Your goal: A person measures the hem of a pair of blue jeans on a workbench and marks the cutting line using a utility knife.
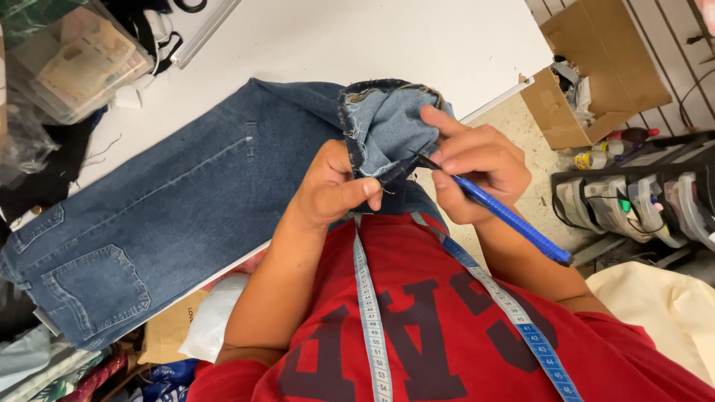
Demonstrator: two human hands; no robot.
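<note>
A pair of blue jeans (pixel 171 216) lies across a white table (pixel 357 37), waist end toward the lower left, and the frayed hem of one leg (pixel 387 123) is folded back and lifted off the table edge toward the person's chest. The left hand (pixel 331 186) is closed on that hem, thumb and forefinger pinching a dark fold of denim from below. The right hand (pixel 477 167) is clenched around a blue-handled cutter (pixel 506 216), held like a pen, its dark tip touching the fabric just beside the left thumb. The main danger, as I judge it, is that closeness: if the tip slips or the thread gives suddenly, it could nick the left thumb or forefinger. Too much push could also slice through the denim itself instead of only the stitching, and the frayed edge leaves little sound cloth to spare. The pinch holds only a small fold, so the hem might slide free and the tip would jump. A measuring tape (pixel 370 313) hangs from the neck over the red shirt (pixel 447 335), near the work, and could swing into the way.
</note>
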